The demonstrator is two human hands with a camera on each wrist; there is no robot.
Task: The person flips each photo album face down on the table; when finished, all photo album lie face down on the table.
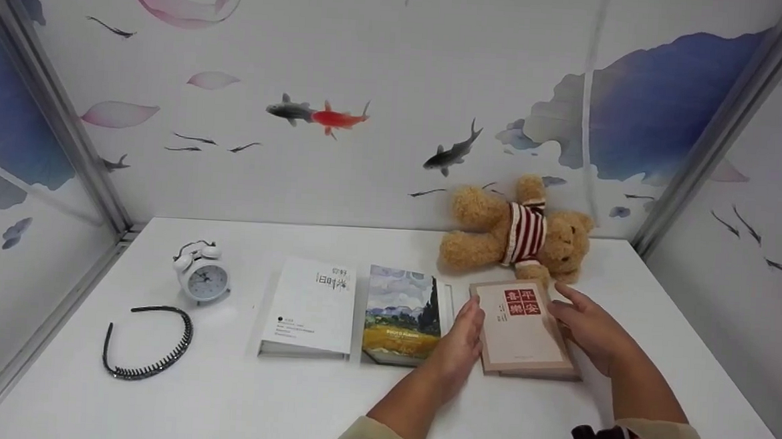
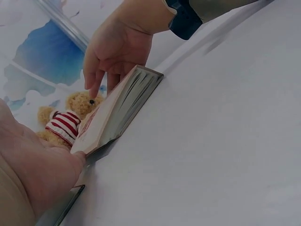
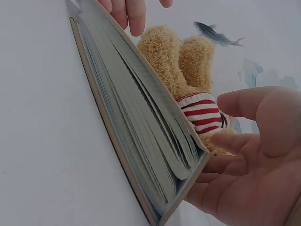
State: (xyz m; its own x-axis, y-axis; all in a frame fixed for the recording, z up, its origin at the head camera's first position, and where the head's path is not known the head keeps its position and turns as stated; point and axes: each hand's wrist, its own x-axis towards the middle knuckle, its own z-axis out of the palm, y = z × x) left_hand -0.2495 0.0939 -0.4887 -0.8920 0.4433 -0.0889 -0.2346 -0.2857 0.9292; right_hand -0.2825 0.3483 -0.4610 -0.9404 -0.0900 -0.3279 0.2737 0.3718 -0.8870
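Observation:
A thick beige book (image 1: 522, 340) with red character blocks on its cover lies on the table in the head view. Along its left edge is my left hand (image 1: 456, 347), with fairly straight fingers; in the left wrist view this hand (image 2: 44, 162) reaches the book's near corner. At the opposite side, my right hand (image 1: 589, 327) has its thumb spread apart from the fingers. The right wrist view shows the right fingers (image 3: 207, 181) at the book's edge, partly hidden behind it. The book's page block (image 3: 136, 103) faces that camera.
Left of the beige book lie a landscape-covered album (image 1: 401, 314) and a white book (image 1: 312, 309). A teddy bear (image 1: 527, 237) lies behind it, by the painted back wall. An alarm clock (image 1: 205, 282) and a black headband (image 1: 187, 332) are at the left.

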